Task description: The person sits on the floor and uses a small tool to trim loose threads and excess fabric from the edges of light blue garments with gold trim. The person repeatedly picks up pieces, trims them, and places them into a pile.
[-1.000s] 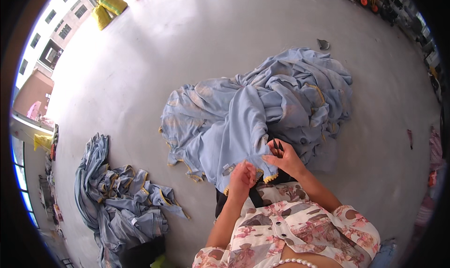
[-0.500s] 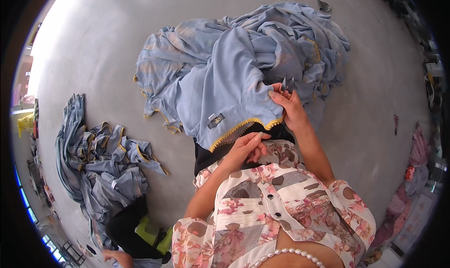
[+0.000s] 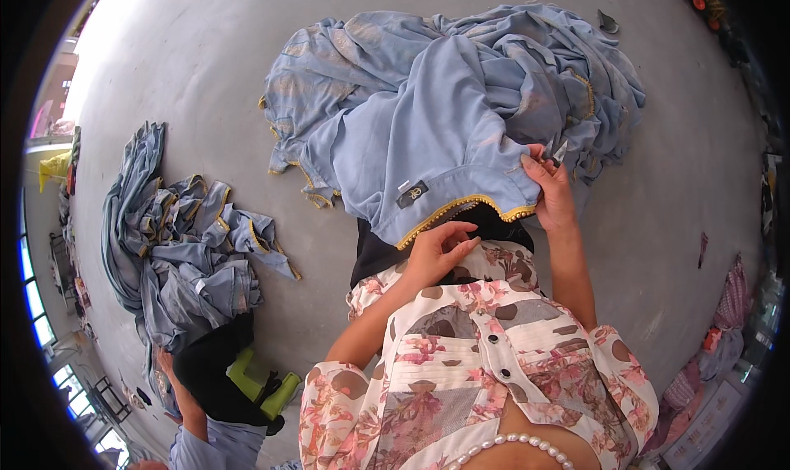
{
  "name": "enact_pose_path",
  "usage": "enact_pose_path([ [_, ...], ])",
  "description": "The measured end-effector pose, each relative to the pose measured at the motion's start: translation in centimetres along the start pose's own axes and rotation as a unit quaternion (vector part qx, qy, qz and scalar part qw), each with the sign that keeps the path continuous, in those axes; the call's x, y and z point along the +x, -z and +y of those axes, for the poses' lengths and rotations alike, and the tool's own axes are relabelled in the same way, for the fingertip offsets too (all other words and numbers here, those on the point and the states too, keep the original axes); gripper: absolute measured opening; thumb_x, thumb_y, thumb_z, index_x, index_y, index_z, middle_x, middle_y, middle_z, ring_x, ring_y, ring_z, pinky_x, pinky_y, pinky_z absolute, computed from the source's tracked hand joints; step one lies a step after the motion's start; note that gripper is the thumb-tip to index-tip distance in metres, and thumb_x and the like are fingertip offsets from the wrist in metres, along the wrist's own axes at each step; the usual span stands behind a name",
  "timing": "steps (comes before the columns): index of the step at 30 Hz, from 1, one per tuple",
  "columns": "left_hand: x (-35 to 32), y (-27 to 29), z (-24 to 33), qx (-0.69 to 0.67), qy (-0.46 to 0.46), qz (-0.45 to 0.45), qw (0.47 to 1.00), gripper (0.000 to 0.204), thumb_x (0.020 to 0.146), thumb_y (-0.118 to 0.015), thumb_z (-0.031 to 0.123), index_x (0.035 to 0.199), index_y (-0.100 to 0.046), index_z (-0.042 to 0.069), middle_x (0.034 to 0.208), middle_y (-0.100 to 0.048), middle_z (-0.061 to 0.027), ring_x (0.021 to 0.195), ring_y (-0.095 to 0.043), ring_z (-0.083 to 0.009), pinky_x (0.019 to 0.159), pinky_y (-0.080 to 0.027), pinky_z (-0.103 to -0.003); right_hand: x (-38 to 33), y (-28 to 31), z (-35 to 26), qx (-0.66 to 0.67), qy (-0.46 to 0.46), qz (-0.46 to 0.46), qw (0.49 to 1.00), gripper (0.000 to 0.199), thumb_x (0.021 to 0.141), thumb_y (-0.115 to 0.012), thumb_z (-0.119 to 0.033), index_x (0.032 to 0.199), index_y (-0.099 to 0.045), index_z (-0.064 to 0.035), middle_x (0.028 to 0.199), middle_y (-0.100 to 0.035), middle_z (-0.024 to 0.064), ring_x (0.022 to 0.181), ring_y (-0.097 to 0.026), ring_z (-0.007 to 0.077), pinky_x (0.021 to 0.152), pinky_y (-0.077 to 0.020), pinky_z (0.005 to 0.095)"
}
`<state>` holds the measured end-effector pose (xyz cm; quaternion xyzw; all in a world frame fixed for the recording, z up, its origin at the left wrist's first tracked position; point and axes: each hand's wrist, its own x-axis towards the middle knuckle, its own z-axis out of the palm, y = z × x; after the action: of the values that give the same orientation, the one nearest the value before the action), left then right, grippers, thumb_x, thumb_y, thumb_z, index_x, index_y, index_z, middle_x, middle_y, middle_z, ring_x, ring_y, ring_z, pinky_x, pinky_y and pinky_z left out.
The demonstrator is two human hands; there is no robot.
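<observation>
A pale blue garment (image 3: 387, 133) with yellow beaded trim and a small dark label lies across my lap and out over the floor. My right hand (image 3: 553, 192) pinches the garment's edge near the right end of the trim. It also holds small thread snips (image 3: 560, 152), whose pointed blades stick up past the fingers. Just below the trim, my left hand (image 3: 440, 252) is loosely curved, thumb and fingers apart, with nothing visible in it. Its fingertips are close to the yellow trim (image 3: 448, 211); whether they touch it I cannot tell.
More blue garments with yellow trim (image 3: 185, 256) lie at the left, beside a co-worker's arm (image 3: 191, 400) and a green seat-like object (image 3: 262, 384). A small dark scrap (image 3: 608, 22) is on the grey floor (image 3: 683, 141). Pink checked cloth (image 3: 731, 293) lies at the far right.
The view has shifted, so the garment appears further right. My left hand has turned, its thumb and fingers spreading apart. At the lower left, more of the co-worker's arm shows.
</observation>
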<state>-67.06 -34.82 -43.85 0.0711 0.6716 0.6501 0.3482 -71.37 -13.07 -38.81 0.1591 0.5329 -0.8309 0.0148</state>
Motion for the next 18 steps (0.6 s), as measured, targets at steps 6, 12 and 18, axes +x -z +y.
enact_pose_path([
  [6,-0.6,0.2,-0.7,-0.121,0.049,0.042,0.991,0.028,0.087,-0.065,0.019,0.108,-0.062,0.001,0.081,-0.062,0.0002,0.067,-0.053,-0.0046,0.061,-0.045,-0.019,0.0,0.1,0.2,-0.02,-0.014,0.0,1.0,0.015,0.087,-0.061,-0.012,0.098,-0.059,-0.0035,0.08,-0.061,-0.0034,0.063,-0.052,0.0011,0.054,-0.0408,0.0167],
  [12,-0.2,0.5,-1.2,-0.068,0.011,0.035,0.997,0.033,0.085,-0.066,0.016,0.114,-0.059,0.002,0.091,-0.062,-0.0018,0.074,-0.054,-0.0058,0.067,-0.046,-0.02,-0.9,-0.7,0.4,-0.061,-0.027,-0.037,0.997,0.014,0.087,-0.062,-0.013,0.098,-0.058,-0.0059,0.074,-0.058,-0.0059,0.055,-0.047,-0.0017,0.044,-0.0338,0.0151],
  [18,0.4,-0.5,2.3,0.016,-0.064,0.083,0.994,0.055,0.073,-0.079,0.022,0.118,-0.054,0.001,0.093,-0.06,-0.0033,0.073,-0.054,-0.0064,0.067,-0.046,-0.021,-0.2,-4.2,0.6,-0.089,-0.052,-0.091,0.99,0.017,0.088,-0.06,-0.012,0.103,-0.055,-0.0049,0.079,-0.061,-0.0019,0.062,-0.054,0.0007,0.05,-0.0385,0.0154],
])
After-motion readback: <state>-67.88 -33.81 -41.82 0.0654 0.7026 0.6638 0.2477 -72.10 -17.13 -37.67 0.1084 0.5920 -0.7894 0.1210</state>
